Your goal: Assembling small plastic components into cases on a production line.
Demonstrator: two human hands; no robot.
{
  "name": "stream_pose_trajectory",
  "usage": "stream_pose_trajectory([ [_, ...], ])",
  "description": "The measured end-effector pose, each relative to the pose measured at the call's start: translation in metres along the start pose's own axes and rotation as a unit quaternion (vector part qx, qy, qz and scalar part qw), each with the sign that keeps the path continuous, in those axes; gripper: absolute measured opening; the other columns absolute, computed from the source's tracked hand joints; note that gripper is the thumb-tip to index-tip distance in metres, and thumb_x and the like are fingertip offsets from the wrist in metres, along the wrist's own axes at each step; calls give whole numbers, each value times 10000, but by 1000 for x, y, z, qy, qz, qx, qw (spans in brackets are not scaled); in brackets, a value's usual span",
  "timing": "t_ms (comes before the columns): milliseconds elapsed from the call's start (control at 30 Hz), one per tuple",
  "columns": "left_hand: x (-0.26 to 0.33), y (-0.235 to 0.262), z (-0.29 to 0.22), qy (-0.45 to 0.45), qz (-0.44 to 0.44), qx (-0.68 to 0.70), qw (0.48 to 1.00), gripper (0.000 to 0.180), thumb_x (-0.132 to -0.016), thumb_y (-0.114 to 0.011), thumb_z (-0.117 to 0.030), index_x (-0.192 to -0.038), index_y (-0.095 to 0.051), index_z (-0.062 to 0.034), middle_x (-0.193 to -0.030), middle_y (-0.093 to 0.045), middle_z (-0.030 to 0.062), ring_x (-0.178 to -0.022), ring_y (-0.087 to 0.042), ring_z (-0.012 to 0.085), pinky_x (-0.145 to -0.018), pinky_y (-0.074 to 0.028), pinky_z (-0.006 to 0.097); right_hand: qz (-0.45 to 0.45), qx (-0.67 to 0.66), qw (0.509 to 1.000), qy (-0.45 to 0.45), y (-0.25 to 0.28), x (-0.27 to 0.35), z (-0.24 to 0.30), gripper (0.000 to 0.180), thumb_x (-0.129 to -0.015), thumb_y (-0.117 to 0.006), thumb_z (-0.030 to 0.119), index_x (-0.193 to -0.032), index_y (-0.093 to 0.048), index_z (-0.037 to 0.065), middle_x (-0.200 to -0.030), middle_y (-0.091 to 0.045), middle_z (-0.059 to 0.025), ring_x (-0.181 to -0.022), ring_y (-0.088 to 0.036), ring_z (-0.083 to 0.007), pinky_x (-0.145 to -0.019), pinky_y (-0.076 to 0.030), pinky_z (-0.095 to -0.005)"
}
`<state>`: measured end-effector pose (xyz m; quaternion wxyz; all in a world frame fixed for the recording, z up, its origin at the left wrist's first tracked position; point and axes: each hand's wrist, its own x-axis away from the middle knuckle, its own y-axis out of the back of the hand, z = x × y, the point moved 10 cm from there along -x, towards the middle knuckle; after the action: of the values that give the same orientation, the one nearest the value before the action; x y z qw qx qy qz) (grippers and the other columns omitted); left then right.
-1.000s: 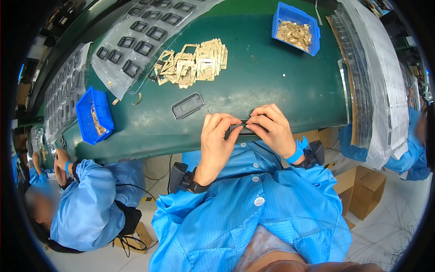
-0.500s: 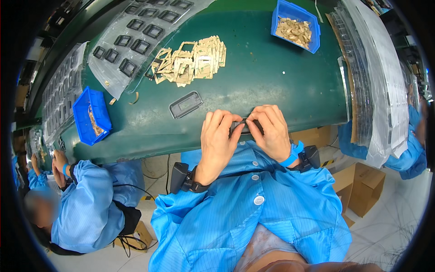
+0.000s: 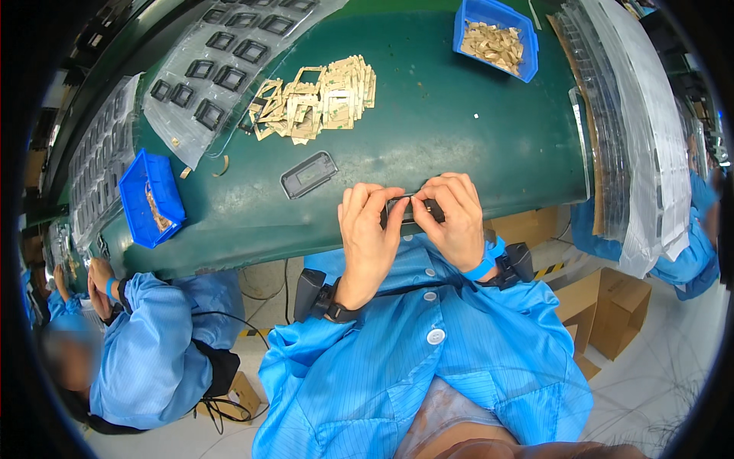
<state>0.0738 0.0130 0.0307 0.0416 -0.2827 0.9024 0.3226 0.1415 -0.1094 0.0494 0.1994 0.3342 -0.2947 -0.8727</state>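
Note:
My left hand and my right hand are together at the near edge of the green table. Between them is a small black frame-like piece, pinched by thumbs and fingers from both sides. The fingertips meet at its upper edge, and much of the piece is hidden behind them. Just up and left of my hands, a grey rectangular holder with a raised rim lies on the table. Farther off is a loose heap of tan, square adhesive frames.
Clear plastic trays with black frames cover the far left. A blue bin stands at left, another blue bin with tan scraps at far right. Stacked plastic trays line the right edge. A co-worker sits at left.
My fingertips have shifted slightly along the upper edge of the black piece, and more of it shows between my hands. The whole view has moved a little.

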Motion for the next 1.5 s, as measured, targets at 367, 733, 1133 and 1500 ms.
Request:
stream_pose_trajectory([
  [367, -1, 1, 3, 38, -20, -3, 999, 124, -787, -794, -88, -897, -739, -76, -890, -604, 51, -865, -566, 239, -776, -430, 356, -17, -6, 1000, -21, 1, 4, -7, 204, -724, -786, 36, -880, -658, 54, -922, -663, -54, -948, -613, -293, -802, -485, -396],
  [733, -1, 5, 2, 24, -43, 3, 999, 127, -763, -806, -55, -877, -753, -59, -841, -620, 58, -823, -582, 236, -743, -460, 347, 16, -24, 999, -35, 0, 0, -12, 271, -755, -801, 97, -1000, -697, 49, -964, -645, -78, -938, -585, -287, -811, -485, -382],
  [1133, -1, 6, 0, -5, -45, -5, 999, 118, -769, -794, -33, -880, -760, -57, -815, -619, 60, -792, -583, 235, -714, -467, 347, 87, -31, 995, 22, -2, -10, -11, 240, -742, -806, 70, -963, -715, 54, -921, -622, -70, -881, -587, -274, -748, -509, -373],
  [1500, -2, 6, 0, -15, -31, -8, 999, 158, -750, -818, -52, -897, -759, -55, -828, -618, 58, -786, -576, 235, -704, -466, 341, 150, -40, 985, 75, -2, -22, -7, 202, -749, -798, 78, -934, -723, 46, -883, -620, -63, -843, -606, -257, -720, -528, -365],
])
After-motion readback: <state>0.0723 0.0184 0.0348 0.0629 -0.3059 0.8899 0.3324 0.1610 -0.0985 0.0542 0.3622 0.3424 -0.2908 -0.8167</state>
